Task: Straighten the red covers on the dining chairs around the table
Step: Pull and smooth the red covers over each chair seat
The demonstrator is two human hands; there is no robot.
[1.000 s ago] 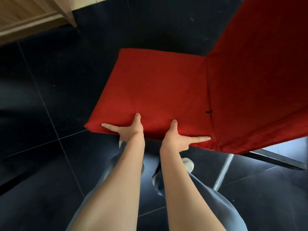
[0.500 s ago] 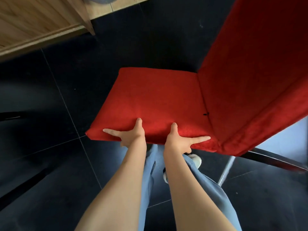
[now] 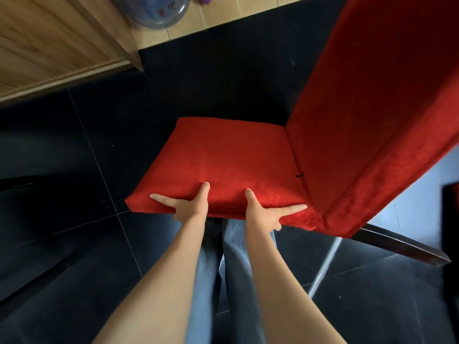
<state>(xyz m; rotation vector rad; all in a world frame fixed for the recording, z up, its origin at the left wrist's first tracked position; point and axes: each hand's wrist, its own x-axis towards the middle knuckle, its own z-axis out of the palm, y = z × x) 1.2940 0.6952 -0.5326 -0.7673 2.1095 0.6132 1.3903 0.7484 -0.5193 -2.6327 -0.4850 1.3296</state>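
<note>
A dining chair fills the middle and right of the head view, dressed in a red seat cover (image 3: 231, 155) and a red backrest cover (image 3: 372, 108). My left hand (image 3: 188, 207) grips the near edge of the seat cover, thumb on top and index finger stretched out to the left along the edge. My right hand (image 3: 263, 214) holds the same edge a little to the right, thumb on top and index finger pointing right toward the backrest. The remaining fingers of both hands are hidden under the seat.
A metal chair leg (image 3: 323, 266) and a dark wooden leg (image 3: 397, 247) stand below the seat on black floor tiles. A wooden cabinet (image 3: 49, 40) and a clear bowl (image 3: 156, 11) are at the top left. Another red shape (image 3: 452, 202) shows at the right edge.
The view has lifted, so the chair sits lower in frame and more of the cabinet and pale floor shows. Both hands keep the same hold on the seat's near edge.
</note>
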